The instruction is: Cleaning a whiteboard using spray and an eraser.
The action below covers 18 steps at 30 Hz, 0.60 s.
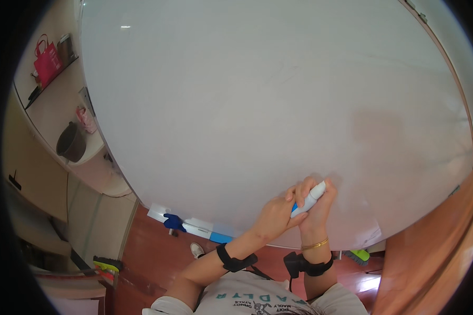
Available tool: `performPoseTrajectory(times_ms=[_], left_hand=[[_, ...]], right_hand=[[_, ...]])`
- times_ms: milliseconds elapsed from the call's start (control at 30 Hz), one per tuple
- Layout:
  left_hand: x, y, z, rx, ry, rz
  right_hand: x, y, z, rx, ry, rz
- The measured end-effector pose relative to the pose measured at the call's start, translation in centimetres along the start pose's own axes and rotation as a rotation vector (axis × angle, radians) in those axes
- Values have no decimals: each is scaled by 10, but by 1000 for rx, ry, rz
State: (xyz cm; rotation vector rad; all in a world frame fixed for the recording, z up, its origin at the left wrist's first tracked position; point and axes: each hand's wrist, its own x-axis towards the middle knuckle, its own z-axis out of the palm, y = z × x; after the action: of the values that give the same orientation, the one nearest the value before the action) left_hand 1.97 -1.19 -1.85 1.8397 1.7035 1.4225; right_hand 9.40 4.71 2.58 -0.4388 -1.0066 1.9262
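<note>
In front of a large whiteboard (236,100), near its lower part, both my hands hold a small white bottle (310,199) with a blue band, tilted with its white top toward the upper right. My left hand (284,210) has its fingers bent around the bottle. My right hand (318,214) is closed around it from the right, with fingertips by the top, partly hidden by the bottle. A dark blue cloth-like item (174,222) sits on the board's bottom ledge (197,228) at left, beside a light blue strip (220,237).
Shelves at left hold a red bag (48,64) and a dark bucket (70,142). A cabinet (37,173) stands below. Green brush heads (106,262) (357,256) lie low on either side of me, over the red floor (147,268). An orange-brown curtain (433,247) hangs at right.
</note>
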Motion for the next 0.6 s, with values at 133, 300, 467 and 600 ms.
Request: performPoseTrajectory(times_ms=[133, 300, 467, 600], left_hand=[[1, 3, 1, -66, -3, -21], [1, 2, 3, -147, -22, -139], [-3, 0, 1, -117, -154, -141], [-5, -6, 2, -134, -99, -139]], right_hand=[[0, -2, 1, 17, 77, 28], [-1, -6, 10, -37, 180, 77], [0, -2, -3, 11, 93, 94], [-1, 0, -2, -16, 83, 123]])
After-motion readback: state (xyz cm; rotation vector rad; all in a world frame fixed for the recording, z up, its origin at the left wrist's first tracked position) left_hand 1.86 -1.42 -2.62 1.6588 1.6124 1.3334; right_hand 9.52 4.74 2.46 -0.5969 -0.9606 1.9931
